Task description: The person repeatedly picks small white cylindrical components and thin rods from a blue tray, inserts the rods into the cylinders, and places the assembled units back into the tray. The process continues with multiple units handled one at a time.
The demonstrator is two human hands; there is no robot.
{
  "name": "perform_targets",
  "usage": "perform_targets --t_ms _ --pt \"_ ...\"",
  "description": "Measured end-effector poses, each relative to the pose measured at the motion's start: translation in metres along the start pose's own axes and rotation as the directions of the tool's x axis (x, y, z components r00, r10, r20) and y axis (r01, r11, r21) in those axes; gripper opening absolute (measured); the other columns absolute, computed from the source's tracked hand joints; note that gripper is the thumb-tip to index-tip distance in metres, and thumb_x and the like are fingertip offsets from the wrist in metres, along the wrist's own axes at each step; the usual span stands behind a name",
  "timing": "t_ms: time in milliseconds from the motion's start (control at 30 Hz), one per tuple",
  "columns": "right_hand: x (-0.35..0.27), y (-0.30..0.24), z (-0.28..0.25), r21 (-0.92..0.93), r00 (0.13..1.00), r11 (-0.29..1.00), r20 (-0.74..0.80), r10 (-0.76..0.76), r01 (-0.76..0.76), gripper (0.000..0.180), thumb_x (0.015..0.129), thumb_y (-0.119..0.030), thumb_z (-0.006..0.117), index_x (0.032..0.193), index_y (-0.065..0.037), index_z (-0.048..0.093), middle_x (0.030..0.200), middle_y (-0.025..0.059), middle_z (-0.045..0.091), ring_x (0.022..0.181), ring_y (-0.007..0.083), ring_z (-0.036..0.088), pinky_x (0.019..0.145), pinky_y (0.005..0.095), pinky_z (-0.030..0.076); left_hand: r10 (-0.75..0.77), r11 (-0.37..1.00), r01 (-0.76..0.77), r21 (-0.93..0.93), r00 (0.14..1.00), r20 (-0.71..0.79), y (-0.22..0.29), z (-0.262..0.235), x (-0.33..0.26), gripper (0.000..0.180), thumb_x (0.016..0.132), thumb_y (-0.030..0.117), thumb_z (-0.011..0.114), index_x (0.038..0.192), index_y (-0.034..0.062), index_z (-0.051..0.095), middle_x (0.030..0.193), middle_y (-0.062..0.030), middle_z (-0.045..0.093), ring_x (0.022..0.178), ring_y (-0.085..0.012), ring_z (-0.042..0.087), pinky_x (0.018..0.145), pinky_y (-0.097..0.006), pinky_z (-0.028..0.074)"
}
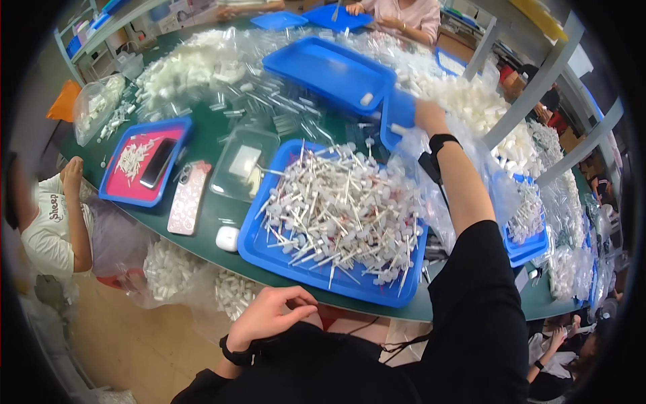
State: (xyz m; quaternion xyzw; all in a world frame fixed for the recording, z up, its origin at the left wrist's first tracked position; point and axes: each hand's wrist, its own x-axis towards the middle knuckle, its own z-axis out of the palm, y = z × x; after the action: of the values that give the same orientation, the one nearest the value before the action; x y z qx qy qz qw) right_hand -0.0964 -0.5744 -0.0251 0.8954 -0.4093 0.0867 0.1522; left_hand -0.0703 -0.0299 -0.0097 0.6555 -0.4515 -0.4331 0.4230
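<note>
Left hand rests slack on the lap; right hand, at one o'clock, grasps a light, stiff small blue tray by its rim.

Single head-worn fisheye view, looking steeply down and forward over the green desk from the wearer's seat. Near field: blue tray of white pump parts right below the lens. Far desk edge bends toward the dark rim; no second view.
</note>
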Motion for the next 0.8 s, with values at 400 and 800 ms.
perform_targets --t_ms 400,800 --pt "-0.016 0.016 -0.013 0.222 0.994 0.973 -0.079 0.078 -0.059 0.033 0.074 -0.026 0.064 0.101 -0.009 0.066 0.090 0.0141 0.069 0.082 0.0300 0.067 0.076 0.0394 0.053 0.490 0.850 -0.348 0.396 0.799 -0.348 0.059 0.003 0.050 0.015 0.076 0.005 0.069 0.091 0.0011 0.064 0.083 -0.0094 0.062 0.070 -0.0218 0.057 0.063 -0.032 0.046" --pt "-0.176 0.021 -0.210 0.677 0.925 0.692 -0.378 0.033 0.252 0.033 0.075 -0.026 0.070 0.105 -0.014 0.066 0.065 -0.0020 0.055 0.049 0.0063 0.038 0.047 0.0233 0.031 0.431 0.684 0.080 0.725 0.757 -0.491 0.042 0.018 0.131 0.019 0.071 0.016 0.075 0.084 0.0038 0.068 0.083 -0.0113 0.060 0.083 -0.0300 0.060 0.073 -0.038 0.049"
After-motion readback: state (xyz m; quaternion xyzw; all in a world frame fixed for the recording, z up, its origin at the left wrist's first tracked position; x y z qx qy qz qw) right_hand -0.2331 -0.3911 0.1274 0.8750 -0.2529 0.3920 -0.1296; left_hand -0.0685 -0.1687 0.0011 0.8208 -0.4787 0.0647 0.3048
